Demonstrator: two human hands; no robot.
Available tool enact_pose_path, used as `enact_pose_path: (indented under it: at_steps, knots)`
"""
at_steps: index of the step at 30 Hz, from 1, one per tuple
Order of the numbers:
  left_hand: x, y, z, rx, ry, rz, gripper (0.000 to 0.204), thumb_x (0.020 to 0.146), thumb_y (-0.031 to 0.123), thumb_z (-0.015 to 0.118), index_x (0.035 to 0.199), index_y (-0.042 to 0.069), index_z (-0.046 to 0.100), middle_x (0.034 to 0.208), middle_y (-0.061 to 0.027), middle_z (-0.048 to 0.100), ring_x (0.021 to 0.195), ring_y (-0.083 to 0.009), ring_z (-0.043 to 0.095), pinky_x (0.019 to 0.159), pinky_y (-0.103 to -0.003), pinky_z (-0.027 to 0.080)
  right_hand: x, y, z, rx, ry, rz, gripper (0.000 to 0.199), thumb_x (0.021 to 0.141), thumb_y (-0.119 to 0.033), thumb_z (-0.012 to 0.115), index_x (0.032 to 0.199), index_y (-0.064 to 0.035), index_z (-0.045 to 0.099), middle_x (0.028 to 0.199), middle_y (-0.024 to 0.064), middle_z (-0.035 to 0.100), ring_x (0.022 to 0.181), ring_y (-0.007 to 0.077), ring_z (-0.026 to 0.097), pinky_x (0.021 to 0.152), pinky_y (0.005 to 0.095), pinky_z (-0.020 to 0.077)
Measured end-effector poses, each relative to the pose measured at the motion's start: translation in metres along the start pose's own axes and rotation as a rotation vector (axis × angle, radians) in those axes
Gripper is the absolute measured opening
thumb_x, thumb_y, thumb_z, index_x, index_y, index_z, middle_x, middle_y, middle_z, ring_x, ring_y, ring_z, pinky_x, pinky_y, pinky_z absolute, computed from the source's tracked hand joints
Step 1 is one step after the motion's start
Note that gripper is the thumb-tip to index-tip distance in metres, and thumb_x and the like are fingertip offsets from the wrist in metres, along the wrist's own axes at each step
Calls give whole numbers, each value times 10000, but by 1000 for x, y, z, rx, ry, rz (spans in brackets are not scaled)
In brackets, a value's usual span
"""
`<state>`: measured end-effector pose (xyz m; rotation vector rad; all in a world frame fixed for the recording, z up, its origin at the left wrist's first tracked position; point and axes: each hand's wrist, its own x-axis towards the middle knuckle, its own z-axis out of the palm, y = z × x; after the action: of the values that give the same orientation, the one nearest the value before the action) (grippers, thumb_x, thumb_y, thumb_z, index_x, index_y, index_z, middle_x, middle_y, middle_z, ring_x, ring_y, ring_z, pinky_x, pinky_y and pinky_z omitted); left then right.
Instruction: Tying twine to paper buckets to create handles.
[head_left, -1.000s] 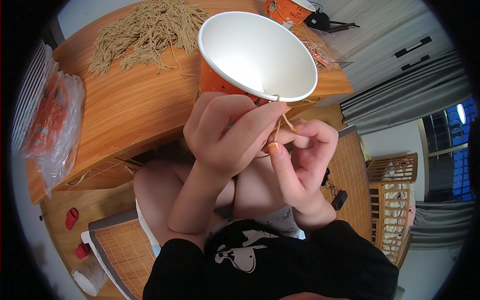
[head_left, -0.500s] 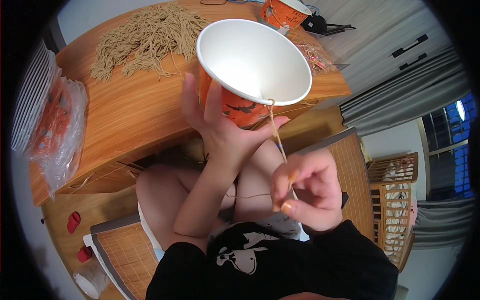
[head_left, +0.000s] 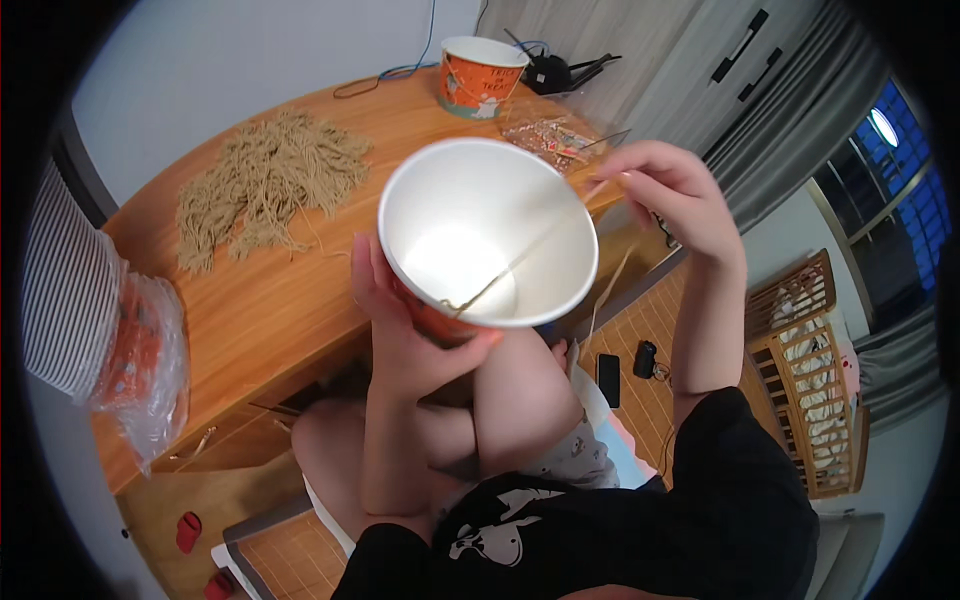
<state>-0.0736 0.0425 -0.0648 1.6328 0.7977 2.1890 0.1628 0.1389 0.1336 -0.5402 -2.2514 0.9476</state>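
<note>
A wooden table point(head_left: 270, 300) stretched beyond both hands, bearing a heap of tan string point(head_left: 262, 180) well past the left hand point(head_left: 400, 325), which gripped a white-lined orange paper bucket point(head_left: 488, 235) from below. The right hand point(head_left: 668, 195), raised beside the rim, pinched a thin string point(head_left: 520, 260) running taut across the bucket's interior.

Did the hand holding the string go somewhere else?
Yes. The right hand was low, in front of the person's lap and black shirt. Now it is raised beside the paper bucket's far rim, pinching the string taut across its mouth.
</note>
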Motion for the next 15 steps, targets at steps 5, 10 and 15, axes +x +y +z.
enact_pose_path:
  at_steps: [5, 10, 15]
  knots:
    - [0, 9, -13, -238, -105, -207, 1494, 585, 350, 949, 1585, 82, -128, 1598, -172, 178, 1454, -307, 305, 1175, -458, 290, -8, 45, 7, 174, -68, 218, 207, 1012, -139, 567, 1164, -75, 691, 1024, 20, 749, 603, -7, 511, 505, 162, 384]
    - [5, 15, -9, -589, -99, -368, 1461, 618, 374, 927, 1597, 119, -127, 1618, -145, 211, 1485, -282, 266, 1200, -458, 233, -22, 62, 37, 378, 8, 44, 222, 1043, -162, 512, 1171, -35, 642, 960, 59, 715, 706, 88, 622, 576, 206, 480]
    - [7, 11, 1, -363, 518, -180, 851, 929, 324, 683, 1534, -1, 180, 1552, -201, 327, 1409, -360, 394, 1153, -438, 353, -29, 39, 43, 667, 159, 95, 256, 1047, -116, 475, 1227, 19, 597, 907, 70, 643, 667, 153, 665, 630, 259, 536]
